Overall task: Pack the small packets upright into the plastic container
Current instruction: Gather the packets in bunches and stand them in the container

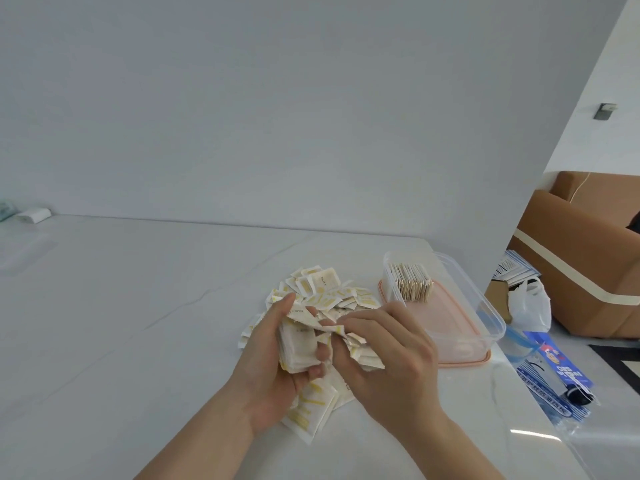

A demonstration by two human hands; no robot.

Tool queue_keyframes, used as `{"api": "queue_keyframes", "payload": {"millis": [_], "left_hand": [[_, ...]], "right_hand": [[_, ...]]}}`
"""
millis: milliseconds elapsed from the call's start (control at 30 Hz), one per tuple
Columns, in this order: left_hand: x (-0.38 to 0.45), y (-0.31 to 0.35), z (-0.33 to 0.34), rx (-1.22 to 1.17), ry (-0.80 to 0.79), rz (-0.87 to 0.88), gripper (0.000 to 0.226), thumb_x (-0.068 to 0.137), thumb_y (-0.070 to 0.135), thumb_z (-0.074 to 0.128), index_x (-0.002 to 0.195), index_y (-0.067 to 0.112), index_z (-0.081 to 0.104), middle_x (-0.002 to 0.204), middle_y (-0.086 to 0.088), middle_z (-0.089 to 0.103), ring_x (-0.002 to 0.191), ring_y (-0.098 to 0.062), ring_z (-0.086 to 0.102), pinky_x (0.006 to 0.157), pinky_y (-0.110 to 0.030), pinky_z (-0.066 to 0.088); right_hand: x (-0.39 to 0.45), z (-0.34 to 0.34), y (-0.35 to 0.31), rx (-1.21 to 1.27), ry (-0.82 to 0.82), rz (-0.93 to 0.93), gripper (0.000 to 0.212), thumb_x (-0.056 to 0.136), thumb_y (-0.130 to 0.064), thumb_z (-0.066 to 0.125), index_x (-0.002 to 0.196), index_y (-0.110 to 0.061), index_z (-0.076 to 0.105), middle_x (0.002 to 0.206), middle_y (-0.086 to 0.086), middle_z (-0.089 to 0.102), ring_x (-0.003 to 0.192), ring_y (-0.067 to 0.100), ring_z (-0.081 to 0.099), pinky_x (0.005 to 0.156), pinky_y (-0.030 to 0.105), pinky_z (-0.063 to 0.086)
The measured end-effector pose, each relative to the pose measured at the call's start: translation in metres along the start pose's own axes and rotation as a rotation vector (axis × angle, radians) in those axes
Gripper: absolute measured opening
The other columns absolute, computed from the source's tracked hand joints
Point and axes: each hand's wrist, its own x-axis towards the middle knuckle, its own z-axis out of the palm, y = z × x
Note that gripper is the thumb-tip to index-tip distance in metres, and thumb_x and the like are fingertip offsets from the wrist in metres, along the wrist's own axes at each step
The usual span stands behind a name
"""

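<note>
Small packets [300, 344]: bundle sits in left hand [277, 362], fingers curled round it from below, thumb on top. Right hand [388, 355] fingertips pinched narrow on a few crumpled ones just right of the bundle. Likely v. light, thin, floppy, slick film, so they fan out and slip; best squeezed flat-face to flat-face, grip on the edges near the middle. Loose pile [325, 296] just beyond the fingers on white table [138, 306]. Plastic container [478, 306] further right, near the right knuckles, one upright row [412, 285] at its far end, rest unfilled.
</note>
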Motion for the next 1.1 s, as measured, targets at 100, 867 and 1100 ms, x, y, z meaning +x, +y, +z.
{"api": "queue_keyframes", "payload": {"millis": [100, 867, 1100], "left_hand": [[0.001, 0.004, -0.003, 0.022, 0.041, 0.002, 0.018, 0.085, 0.026, 0.057, 0.095, 0.012, 0.059, 0.083, -0.011, 0.064, 0.055, -0.024, 0.049, 0.055, -0.031, 0.032], [0.007, 0.019, -0.02, 0.064, 0.046, -0.034, 0.036, 0.094, 0.047, 0.054, 0.103, 0.015, 0.065, 0.066, -0.007, 0.054, 0.063, -0.033, 0.067, 0.046, -0.027, 0.041], [0.006, 0.022, -0.019, 0.007, -0.012, -0.015, 0.039, 0.099, 0.04, 0.056, 0.125, 0.013, 0.065, 0.076, -0.012, 0.059, 0.061, -0.029, 0.064, 0.052, -0.031, 0.055]], "right_hand": [[0.0, -0.002, 0.009, -0.002, 0.041, 0.05, 0.006, 0.082, -0.008, 0.082, 0.087, -0.012, 0.08, 0.088, -0.007, 0.075, 0.072, 0.022, 0.063, 0.064, 0.035, 0.051], [-0.026, 0.014, 0.041, -0.204, -0.731, 0.215, 0.049, 0.079, -0.037, 0.059, 0.128, -0.038, 0.063, 0.147, -0.011, 0.045, 0.133, 0.016, 0.042, 0.102, 0.035, 0.042], [-0.031, 0.018, 0.043, -0.153, -0.776, 0.283, 0.068, 0.072, -0.061, 0.063, 0.137, -0.041, 0.057, 0.144, -0.021, 0.048, 0.136, 0.004, 0.04, 0.109, 0.033, 0.038]]}}
